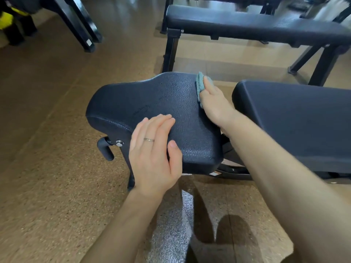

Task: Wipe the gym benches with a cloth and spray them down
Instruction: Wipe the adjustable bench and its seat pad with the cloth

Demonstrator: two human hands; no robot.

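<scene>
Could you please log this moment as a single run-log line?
step: wiping seat pad | right hand: presses cloth on far edge | left hand: flat on near edge, steadying | spray: not in view

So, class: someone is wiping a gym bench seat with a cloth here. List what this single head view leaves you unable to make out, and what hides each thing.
1. Most of the cloth: covered by the right hand.
2. The seat pad frame below: hidden by the pad and the left hand.
3. The back pad: cut off by the right edge.
4. The yellow object, top left: blurred and cropped.
5. Any spray bottle: none in view.
</scene>
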